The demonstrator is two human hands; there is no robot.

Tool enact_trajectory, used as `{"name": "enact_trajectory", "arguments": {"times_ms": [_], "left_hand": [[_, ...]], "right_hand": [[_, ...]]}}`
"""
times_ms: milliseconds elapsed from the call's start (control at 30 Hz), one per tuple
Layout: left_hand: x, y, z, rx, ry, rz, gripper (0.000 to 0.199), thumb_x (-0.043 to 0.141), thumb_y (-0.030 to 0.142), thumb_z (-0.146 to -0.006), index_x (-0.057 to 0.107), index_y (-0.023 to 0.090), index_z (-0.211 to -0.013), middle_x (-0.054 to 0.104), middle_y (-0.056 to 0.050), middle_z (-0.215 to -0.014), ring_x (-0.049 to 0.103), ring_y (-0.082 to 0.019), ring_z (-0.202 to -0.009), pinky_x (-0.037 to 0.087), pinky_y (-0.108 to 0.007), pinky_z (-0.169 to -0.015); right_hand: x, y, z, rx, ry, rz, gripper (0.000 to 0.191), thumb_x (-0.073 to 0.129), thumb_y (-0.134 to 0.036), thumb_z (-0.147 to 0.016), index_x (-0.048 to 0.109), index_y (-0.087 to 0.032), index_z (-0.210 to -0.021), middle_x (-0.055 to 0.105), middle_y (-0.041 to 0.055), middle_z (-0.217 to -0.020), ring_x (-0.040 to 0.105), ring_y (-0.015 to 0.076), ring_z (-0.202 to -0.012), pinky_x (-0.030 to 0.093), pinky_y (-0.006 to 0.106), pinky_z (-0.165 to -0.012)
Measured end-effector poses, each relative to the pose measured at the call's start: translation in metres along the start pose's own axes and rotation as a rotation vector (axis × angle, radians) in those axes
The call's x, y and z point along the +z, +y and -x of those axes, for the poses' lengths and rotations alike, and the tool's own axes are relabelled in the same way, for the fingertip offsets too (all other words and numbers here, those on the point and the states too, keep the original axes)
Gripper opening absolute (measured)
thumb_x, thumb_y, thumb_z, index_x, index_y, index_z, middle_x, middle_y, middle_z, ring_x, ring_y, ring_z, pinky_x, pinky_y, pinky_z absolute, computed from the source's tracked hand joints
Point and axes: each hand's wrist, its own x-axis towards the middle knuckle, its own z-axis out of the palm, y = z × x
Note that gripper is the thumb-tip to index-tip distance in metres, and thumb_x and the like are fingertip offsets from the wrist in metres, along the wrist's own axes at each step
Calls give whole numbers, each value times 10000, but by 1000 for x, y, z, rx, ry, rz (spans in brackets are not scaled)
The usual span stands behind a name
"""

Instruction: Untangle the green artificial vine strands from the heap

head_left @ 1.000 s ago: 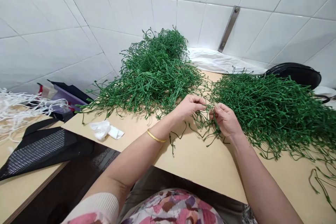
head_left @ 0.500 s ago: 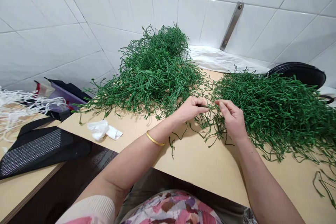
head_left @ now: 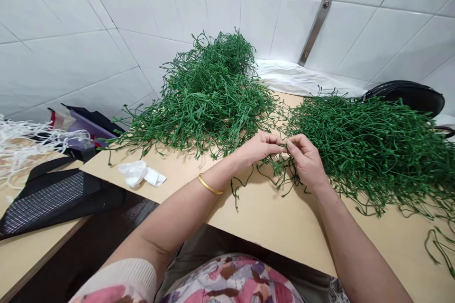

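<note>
My left hand (head_left: 262,147) and my right hand (head_left: 306,158) meet over the table, fingertips almost touching. Each is closed in a pinch on a thin green cord (head_left: 283,145), most of which the fingers cover. Loose green cords hang and lie just below the hands. Behind my left hand rises a tall heap of green cords (head_left: 209,92) with small knobby ends. A second, wide heap of similar cords (head_left: 369,144) spreads beside my right hand.
Crumpled white tissue (head_left: 141,173) lies near the table's (head_left: 270,222) front left edge. White cords (head_left: 31,144) and a black mesh bag (head_left: 46,201) are on another surface at left. A black round case (head_left: 408,94) sits behind the right heap, below a metal bracket (head_left: 315,32) on the tiled wall.
My right hand has moved left, bringing its fingertips against those of my left hand at the cord. The left hand stays nearly in place. The heaps look the same.
</note>
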Motion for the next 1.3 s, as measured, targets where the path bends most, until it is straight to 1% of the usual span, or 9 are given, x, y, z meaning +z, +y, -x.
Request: {"name": "enact_trajectory", "arguments": {"times_ms": [167,333,467,600,700,800,967,1100,1300], "left_hand": [[-2,6,3,-49,-34,24,178,661,276,-624,653,99,-640,590,-20,-607,470,-76,-573,341,-230,-591],[-4,4,3,-86,-12,-62,159,650,242,-618,688,105,-689,545,17,-546,379,-50,-504,286,-225,-536],[-5,-2,0,-63,16,-180,154,628,230,-623,692,107,-690,462,47,-490,324,-49,-493,237,-229,-518],[-6,3,2,-57,-18,-157,117,628,210,-616,676,107,-646,458,42,-491,312,-47,-489,222,-233,-504],[-9,7,5,-95,-67,-66,141,645,252,-622,664,115,-650,442,42,-494,287,-38,-464,190,-228,-470],[-11,3,4,-139,-64,9,194,649,293,-633,669,117,-714,450,38,-522,288,-33,-457,189,-218,-456],[-4,-8,-3,-163,80,79,212,703,289,-576,636,98,-638,488,20,-538,354,-41,-488,240,-211,-478],[3,-9,-4,-160,158,172,182,678,269,-610,601,105,-594,442,40,-475,327,-37,-457,224,-210,-466],[3,-6,-3,-213,172,304,181,687,240,-596,556,117,-578,418,47,-475,313,-31,-441,210,-204,-442]], "right_hand": [[-2,-5,-1,50,-85,44,179,531,-390,-809,522,-212,-790,517,-32,-644,462,106,-579,392,242,-556],[-8,-10,-2,51,-151,153,199,535,-389,-800,570,-193,-798,521,-17,-668,469,114,-624,382,250,-596],[-10,-11,-2,-54,-123,371,179,515,-347,-810,589,-189,-768,531,-2,-677,463,124,-637,361,259,-597],[-9,-16,0,-168,-110,544,172,487,-292,-827,576,-189,-723,507,-4,-650,449,120,-617,341,260,-589],[-11,-20,0,-110,-134,429,169,502,-309,-821,575,-189,-729,508,-12,-628,432,110,-579,328,252,-548],[-12,-19,-1,-51,-122,308,171,540,-337,-797,585,-188,-728,526,-13,-627,437,110,-578,328,249,-535],[-2,-7,-2,-7,27,241,166,561,-351,-778,576,-190,-739,534,-16,-630,442,111,-571,353,253,-544],[8,-2,-2,31,153,174,163,574,-352,-763,580,-190,-744,561,-6,-648,486,120,-596,392,262,-573],[7,1,-4,151,121,-102,212,650,-357,-679,579,-201,-804,586,-5,-734,539,122,-663,423,253,-601]]}}
